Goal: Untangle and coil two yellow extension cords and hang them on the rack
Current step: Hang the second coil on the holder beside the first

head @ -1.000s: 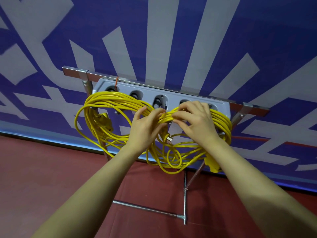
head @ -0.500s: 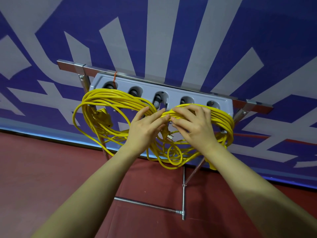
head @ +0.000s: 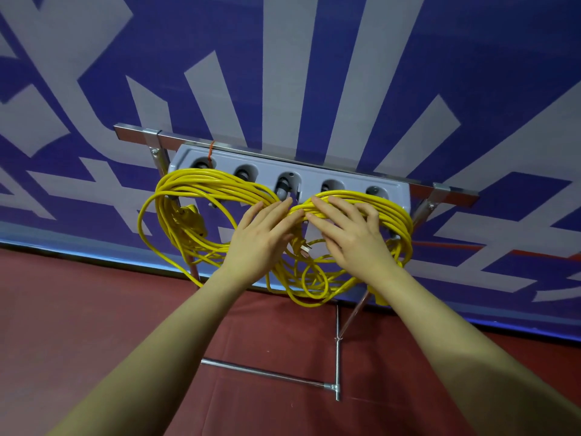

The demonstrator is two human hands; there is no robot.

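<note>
Two yellow cord coils hang from a grey rack [head: 314, 176] with several pegs, fixed to a metal bar. The left coil [head: 201, 187] droops in wide loops with a yellow socket end [head: 190, 215] hanging in it. The right coil [head: 386, 206] sits tighter, and its white plug [head: 303, 250] dangles between my hands. My left hand [head: 261, 237] lies with straight fingers against the strands where the coils meet. My right hand [head: 352, 234] rests flat with straight fingers on the right coil's top strands.
The rack stands on a thin metal frame [head: 337, 347] with a floor crossbar. Behind it is a blue wall banner [head: 283, 73] with grey stripes. Dark red floor [head: 78, 309] spreads below.
Both hands have uncurled from gripping the strands and now lie flat on them. The view has shifted slightly upward.
</note>
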